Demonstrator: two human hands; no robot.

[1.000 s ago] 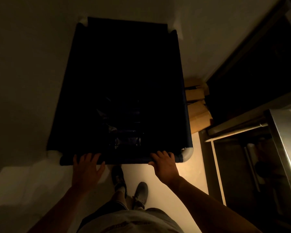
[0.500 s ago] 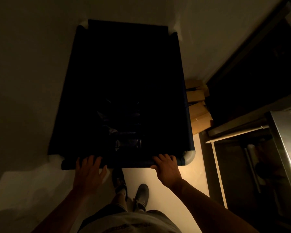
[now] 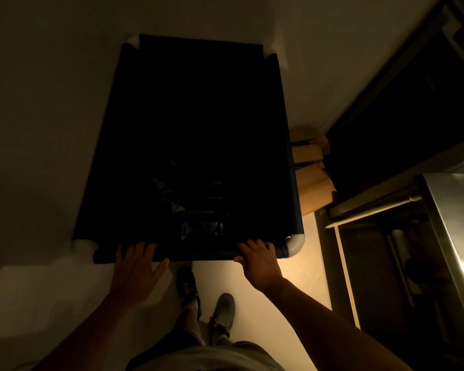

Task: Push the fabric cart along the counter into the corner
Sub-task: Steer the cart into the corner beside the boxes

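The dark blue fabric cart [image 3: 287, 156] fills the middle of the view, with white pipe elbows at its corners and a dark, shadowed inside. Its far end lies against the wall, its left side along another wall. My left hand [image 3: 135, 271] rests on the near rail with fingers spread over it. My right hand [image 3: 259, 259] has its fingers curled over the same rail, close to the near right corner elbow [image 3: 295, 245]. Something shiny and dark lies low inside the cart; what it is I cannot tell.
Cardboard boxes [image 3: 312, 180] are wedged between the cart's right side and a dark unit. A stainless steel counter [image 3: 456, 218] with a shelf below stands at the right. My two feet [image 3: 206, 298] are on the pale floor behind the cart. The light is dim.
The cart's near rail sits slightly lower in the view than a second ago, and both hands have stayed on it. The cart's far end still touches the wall.
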